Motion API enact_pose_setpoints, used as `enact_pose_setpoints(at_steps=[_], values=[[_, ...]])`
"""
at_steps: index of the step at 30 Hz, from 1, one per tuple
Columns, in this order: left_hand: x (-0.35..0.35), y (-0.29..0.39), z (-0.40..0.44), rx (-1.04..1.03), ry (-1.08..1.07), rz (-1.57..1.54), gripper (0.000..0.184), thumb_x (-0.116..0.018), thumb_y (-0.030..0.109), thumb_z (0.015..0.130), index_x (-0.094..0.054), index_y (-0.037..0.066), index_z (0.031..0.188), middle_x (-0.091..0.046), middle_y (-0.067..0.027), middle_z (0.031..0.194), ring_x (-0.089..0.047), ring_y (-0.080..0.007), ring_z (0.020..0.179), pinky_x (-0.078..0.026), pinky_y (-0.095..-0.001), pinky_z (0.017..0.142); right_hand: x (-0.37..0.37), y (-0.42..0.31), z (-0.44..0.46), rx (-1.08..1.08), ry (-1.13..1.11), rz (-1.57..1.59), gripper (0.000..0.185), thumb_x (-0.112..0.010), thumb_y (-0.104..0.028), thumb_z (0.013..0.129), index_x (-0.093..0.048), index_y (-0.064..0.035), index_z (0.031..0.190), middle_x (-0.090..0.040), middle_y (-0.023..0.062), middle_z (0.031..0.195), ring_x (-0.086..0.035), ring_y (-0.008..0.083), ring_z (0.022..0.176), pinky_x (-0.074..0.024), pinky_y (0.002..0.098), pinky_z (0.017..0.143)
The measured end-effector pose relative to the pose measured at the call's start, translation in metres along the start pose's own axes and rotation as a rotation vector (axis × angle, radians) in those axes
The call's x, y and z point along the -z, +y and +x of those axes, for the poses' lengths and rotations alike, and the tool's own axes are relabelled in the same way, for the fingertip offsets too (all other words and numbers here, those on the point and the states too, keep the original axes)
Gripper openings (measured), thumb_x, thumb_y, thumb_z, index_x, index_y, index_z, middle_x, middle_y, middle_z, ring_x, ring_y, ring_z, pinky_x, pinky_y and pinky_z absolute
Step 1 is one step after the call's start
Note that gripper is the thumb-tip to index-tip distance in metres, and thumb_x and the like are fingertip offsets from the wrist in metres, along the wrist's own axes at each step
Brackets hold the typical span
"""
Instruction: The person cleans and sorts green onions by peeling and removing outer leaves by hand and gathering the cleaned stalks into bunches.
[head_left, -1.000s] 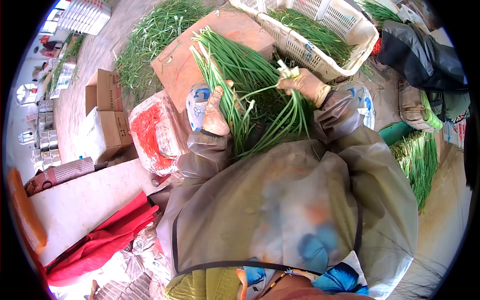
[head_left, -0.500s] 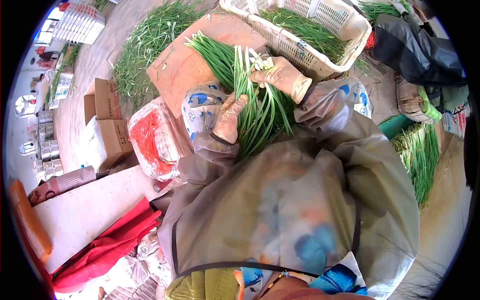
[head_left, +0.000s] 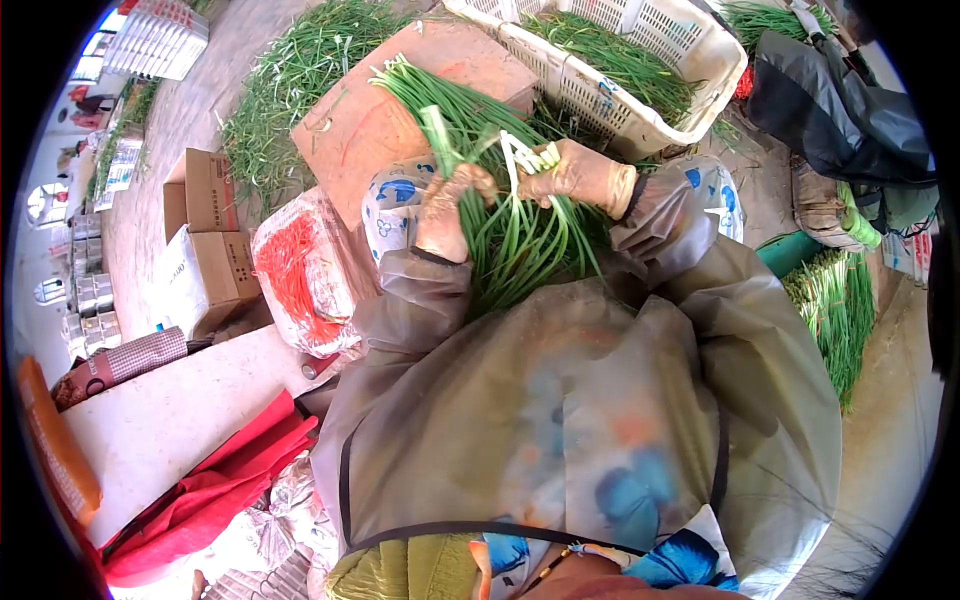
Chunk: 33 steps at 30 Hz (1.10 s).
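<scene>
Though illegible, carton print [head_left: 238, 264]; green stalks [head_left: 520, 245] in both hands [head_left: 447, 212] [head_left: 582, 180].

Reddish-brown worktop [head_left: 345, 140]: 1 bunch of green stalks [head_left: 440, 95] slants across right side, pale ends on surface. Floor [head_left: 180, 90]: loose greens [head_left: 285, 85] heaped beside worktop, 1 open cardboard box [head_left: 213, 190]. Pale board [head_left: 170, 415]: red cloth [head_left: 225, 475] along edge.

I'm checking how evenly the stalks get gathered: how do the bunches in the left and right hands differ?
The left bunch, in the left hand, has its pale ends close together; the right bunch, in the right hand, has them splayed. The left bunch's ends look light green, the right bunch's whiter. Both are held near their pale ends.
</scene>
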<state>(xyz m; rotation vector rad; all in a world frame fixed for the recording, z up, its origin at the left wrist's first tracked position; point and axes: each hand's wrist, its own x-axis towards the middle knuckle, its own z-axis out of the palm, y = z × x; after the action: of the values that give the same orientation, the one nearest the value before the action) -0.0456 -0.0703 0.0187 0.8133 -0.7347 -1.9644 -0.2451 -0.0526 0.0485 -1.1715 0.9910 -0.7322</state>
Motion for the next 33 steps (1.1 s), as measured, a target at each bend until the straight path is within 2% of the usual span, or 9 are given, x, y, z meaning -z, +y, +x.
enact_pose_setpoints(at_steps=[3,5,7,11,12,20,27,31,33], values=[[0.028,0.000,0.011,0.033,0.154,-0.261,0.016,-0.059,0.020,0.083,-0.054,0.005,0.085,-0.056,-0.0054,0.073,-0.054,-0.0182,0.066,-0.045,-0.0282,0.060,0.004,-0.006,-0.011,-0.006,-0.035,0.023,0.016,-0.066,-0.013,0.074,-0.059,-0.0014,0.084,-0.059,0.0022,0.071,-0.054,0.0091,0.058,-0.0439,0.0225,0.055],[0.035,0.002,0.007,0.042,0.059,-0.246,0.015,-0.060,0.020,0.082,-0.054,0.007,0.085,-0.059,-0.0051,0.079,-0.054,-0.0163,0.068,-0.045,-0.0279,0.060,0.007,0.001,-0.008,-0.005,0.027,0.053,0.015,-0.066,-0.012,0.073,-0.060,-0.0015,0.082,-0.059,0.0026,0.070,-0.053,0.0095,0.057,-0.0431,0.0229,0.054],[0.019,0.002,-0.002,0.096,0.106,0.160,0.015,-0.062,0.020,0.082,-0.055,0.008,0.087,-0.062,-0.0058,0.086,-0.054,-0.0150,0.070,-0.045,-0.0277,0.060,0.007,0.007,-0.001,-0.014,0.138,0.043,0.014,-0.066,-0.013,0.074,-0.060,-0.0015,0.080,-0.058,0.0027,0.068,-0.053,0.0103,0.056,-0.0422,0.0235,0.053],[0.002,-0.026,-0.006,-0.058,-0.097,0.250,0.040,-0.068,-0.002,0.069,-0.056,0.007,0.107,-0.061,-0.0007,0.093,-0.055,-0.0126,0.084,-0.042,-0.0267,0.080,0.001,0.014,0.011,0.020,0.142,0.117,0.013,-0.066,-0.012,0.073,-0.061,-0.0018,0.079,-0.059,0.0028,0.069,-0.053,0.0107,0.057,-0.0423,0.0246,0.054],[-0.003,-0.026,-0.008,-0.071,-0.045,0.231,0.023,-0.066,-0.001,0.073,-0.058,0.008,0.093,-0.061,-0.0017,0.091,-0.056,-0.0126,0.080,-0.042,-0.0237,0.070,0.001,0.012,0.009,0.019,0.131,0.148,0.013,-0.066,-0.011,0.072,-0.060,-0.0021,0.080,-0.059,0.0027,0.069,-0.053,0.0104,0.058,-0.0423,0.0240,0.054],[0.023,-0.020,-0.002,-0.078,0.022,0.200,0.021,-0.065,-0.001,0.073,-0.056,0.005,0.091,-0.061,-0.0045,0.082,-0.058,-0.0157,0.072,-0.045,-0.0267,0.067,0.025,-0.007,-0.022,0.118,0.168,0.414,0.020,-0.066,-0.013,0.072,-0.058,-0.0026,0.087,-0.054,-0.0005,0.069,-0.046,0.0053,0.055,-0.0349,0.0181,0.048],[0.026,-0.017,0.001,-0.107,0.140,0.171,0.018,-0.065,0.001,0.073,-0.056,0.004,0.089,-0.062,-0.0061,0.081,-0.057,-0.0153,0.070,-0.046,-0.0261,0.065,0.037,0.005,-0.017,0.203,0.757,0.131,0.017,-0.064,-0.011,0.078,-0.065,-0.0047,0.094,-0.059,-0.0001,0.073,-0.049,0.0084,0.057,-0.0411,0.0212,0.054],[0.018,-0.010,-0.005,-0.102,0.179,0.169,0.019,-0.066,0.001,0.072,-0.056,0.003,0.089,-0.062,-0.0064,0.082,-0.058,-0.0163,0.073,-0.045,-0.0258,0.067,0.010,-0.014,-0.024,0.093,0.663,0.110,0.015,-0.064,-0.015,0.079,-0.065,-0.0064,0.091,-0.064,0.0020,0.084,-0.053,0.0086,0.059,-0.0458,0.0206,0.055],[0.011,-0.014,-0.005,-0.138,0.012,0.211,0.021,-0.067,0.001,0.071,-0.057,0.003,0.089,-0.062,-0.0068,0.083,-0.059,-0.0167,0.074,-0.045,-0.0261,0.068,-0.004,0.000,-0.007,0.137,0.495,0.112,0.018,-0.065,-0.016,0.078,-0.064,-0.0049,0.092,-0.063,0.0019,0.081,-0.053,0.0085,0.061,-0.0462,0.0222,0.056]])
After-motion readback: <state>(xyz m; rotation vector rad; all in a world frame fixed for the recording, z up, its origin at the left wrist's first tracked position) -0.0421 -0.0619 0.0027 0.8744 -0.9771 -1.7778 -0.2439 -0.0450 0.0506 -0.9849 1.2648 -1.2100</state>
